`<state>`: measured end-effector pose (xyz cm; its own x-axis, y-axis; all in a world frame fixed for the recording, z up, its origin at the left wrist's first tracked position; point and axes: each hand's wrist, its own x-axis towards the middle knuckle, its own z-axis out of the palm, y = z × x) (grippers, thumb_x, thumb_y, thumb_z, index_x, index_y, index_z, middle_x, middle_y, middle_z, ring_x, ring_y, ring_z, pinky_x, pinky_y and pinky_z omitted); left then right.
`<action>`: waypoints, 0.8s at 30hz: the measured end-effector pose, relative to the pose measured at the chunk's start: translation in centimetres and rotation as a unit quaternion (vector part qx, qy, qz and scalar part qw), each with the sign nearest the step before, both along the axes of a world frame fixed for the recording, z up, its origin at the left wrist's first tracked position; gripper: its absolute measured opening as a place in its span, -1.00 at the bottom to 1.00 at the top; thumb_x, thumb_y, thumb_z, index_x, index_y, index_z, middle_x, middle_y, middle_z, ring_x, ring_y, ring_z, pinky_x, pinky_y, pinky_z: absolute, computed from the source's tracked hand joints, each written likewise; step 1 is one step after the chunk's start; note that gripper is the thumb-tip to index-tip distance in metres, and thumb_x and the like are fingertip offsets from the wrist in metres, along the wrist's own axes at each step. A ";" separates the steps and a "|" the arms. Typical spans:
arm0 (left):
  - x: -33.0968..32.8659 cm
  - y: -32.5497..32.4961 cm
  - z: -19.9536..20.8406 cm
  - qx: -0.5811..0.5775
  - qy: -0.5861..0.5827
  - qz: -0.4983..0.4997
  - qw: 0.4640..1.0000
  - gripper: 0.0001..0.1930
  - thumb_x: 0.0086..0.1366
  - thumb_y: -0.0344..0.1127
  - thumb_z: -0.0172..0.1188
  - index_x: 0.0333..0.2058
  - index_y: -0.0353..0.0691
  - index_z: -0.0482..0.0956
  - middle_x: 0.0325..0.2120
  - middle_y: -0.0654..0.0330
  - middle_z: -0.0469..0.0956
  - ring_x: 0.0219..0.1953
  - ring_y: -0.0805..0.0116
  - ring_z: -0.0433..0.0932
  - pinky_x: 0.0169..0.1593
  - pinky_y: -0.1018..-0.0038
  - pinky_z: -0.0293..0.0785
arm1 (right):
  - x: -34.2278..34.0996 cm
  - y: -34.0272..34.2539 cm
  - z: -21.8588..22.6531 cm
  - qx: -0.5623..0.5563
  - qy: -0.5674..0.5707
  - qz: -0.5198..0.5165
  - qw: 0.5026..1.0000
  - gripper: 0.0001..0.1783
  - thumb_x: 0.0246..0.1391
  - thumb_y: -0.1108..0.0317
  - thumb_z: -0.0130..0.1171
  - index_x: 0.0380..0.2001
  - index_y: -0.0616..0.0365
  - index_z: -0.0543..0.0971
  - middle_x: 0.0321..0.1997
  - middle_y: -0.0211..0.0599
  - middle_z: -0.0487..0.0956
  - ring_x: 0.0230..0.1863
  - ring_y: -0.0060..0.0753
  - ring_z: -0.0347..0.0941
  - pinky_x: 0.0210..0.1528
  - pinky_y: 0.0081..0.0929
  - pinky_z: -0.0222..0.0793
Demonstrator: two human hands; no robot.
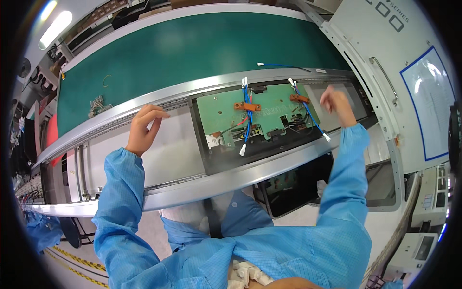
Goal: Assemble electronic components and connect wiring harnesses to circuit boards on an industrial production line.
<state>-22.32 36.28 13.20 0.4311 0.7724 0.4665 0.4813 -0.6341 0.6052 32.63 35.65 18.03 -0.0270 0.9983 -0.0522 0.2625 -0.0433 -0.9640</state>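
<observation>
A green circuit board [219, 103] sits in a black carrier frame [216, 164] on the conveyor line. Two brown clamps [248, 107] lie across it, each with blue wires [249, 126] that end in white connectors. Left of the carrier, my left hand [144, 129] hovers over the pale surface between the rails, thumb apart from the bent fingers, holding nothing visible. My right hand [339, 106] is beside the board's right edge, near the second brown clamp [299, 98]. Its fingers look curled but blurred; whether they hold anything is unclear.
Beyond the metal rail [231, 182] lies a green work mat [192, 53]. On it are a loose blue wire [284, 65] and a small pile of metal parts [97, 105]. A white machine cabinet [380, 43] stands at the right. Below the rail is a black tray [298, 188].
</observation>
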 end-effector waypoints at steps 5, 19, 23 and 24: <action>1.9 2.8 0.1 0.015 -0.016 -0.010 1.000 -0.80 0.15 -0.70 0.03 -0.33 -0.31 0.56 -0.34 0.11 0.52 -0.24 0.18 0.50 -0.17 0.42 0.40 | -2.9 -0.8 3.3 -0.142 -0.200 0.094 0.965 -0.72 0.25 0.21 0.05 -0.40 0.20 0.56 -0.74 -0.61 0.25 -0.69 -0.74 0.13 -0.64 -0.70 0.00; 4.6 2.5 0.6 0.019 -0.040 -0.054 0.998 -0.81 0.15 -0.66 0.07 -0.34 -0.26 0.59 -0.35 0.15 0.53 -0.25 0.17 0.49 -0.17 0.39 0.40 | -0.9 0.5 5.2 -0.360 -0.001 0.049 0.932 -0.74 0.32 0.09 -0.06 -0.30 0.03 0.43 -0.42 -0.23 0.58 -0.41 -0.52 0.54 -0.63 -0.79 0.19; 5.2 2.0 0.7 0.027 -0.048 -0.065 0.996 -0.81 0.14 -0.66 0.07 -0.34 -0.25 0.59 -0.36 0.17 0.53 -0.26 0.18 0.49 -0.18 0.39 0.40 | 0.8 1.0 3.8 -0.376 0.051 0.022 0.925 -0.71 0.32 0.09 -0.06 -0.38 0.04 0.41 -0.43 -0.23 0.56 -0.38 -0.53 0.52 -0.69 -0.86 0.18; 5.4 1.9 0.9 0.030 -0.046 -0.067 0.996 -0.81 0.14 -0.65 0.08 -0.34 -0.25 0.59 -0.36 0.17 0.53 -0.26 0.18 0.49 -0.18 0.40 0.41 | 1.7 0.8 3.1 -0.376 0.050 0.022 0.925 -0.71 0.32 0.09 -0.06 -0.38 0.04 0.41 -0.43 -0.23 0.56 -0.38 -0.53 0.52 -0.69 -0.86 0.18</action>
<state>-16.94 38.16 14.07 0.4812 0.6802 0.5530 0.3344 -0.7255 0.6015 34.31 36.45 21.13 -0.1085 0.6790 -0.7261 0.1908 -0.7025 -0.6856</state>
